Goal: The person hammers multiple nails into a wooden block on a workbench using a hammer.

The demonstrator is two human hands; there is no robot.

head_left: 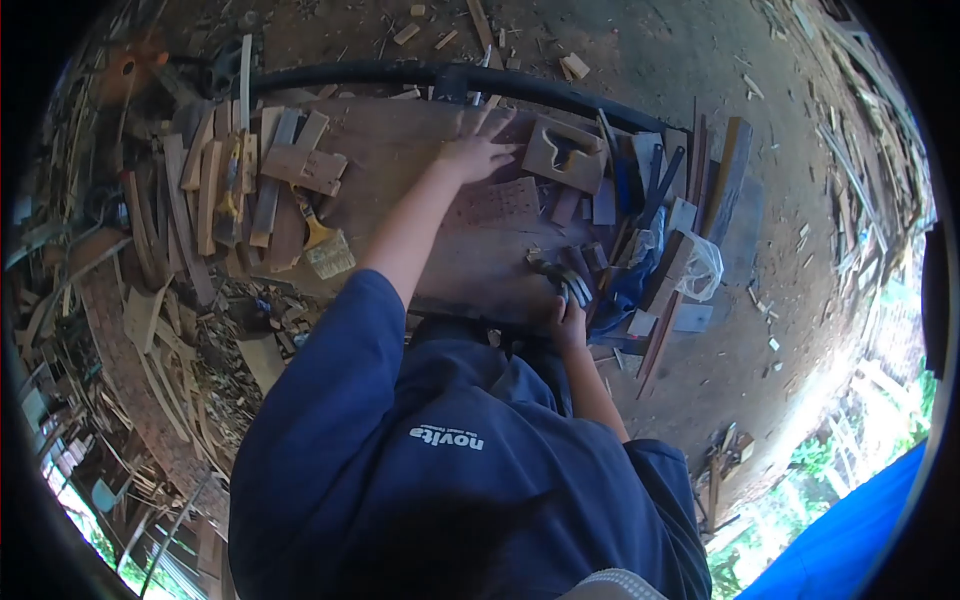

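Note:
My left hand (480,155) is over the far part of the brown wooden board (400,220), its fingers spread and nothing in them. Close to its right lies a wooden block with a dark shaped hollow (565,155), and just below is a flat reddish-brown piece with small marks (497,203). Near the board's front edge my right hand (568,322) is closed round a dark, curved tool with shiny metal parts (568,284); its exact kind is hard to make out. Small dark blocks (594,257) lie beside that tool.
On the left are wood strips (210,190) and a yellow-handled brush (328,252). To the right lie dark-handled tools (662,185), blue cloth (622,297), a clear plastic bag (702,268) and long wood strips (728,190). Wood scraps (574,67) litter the ground.

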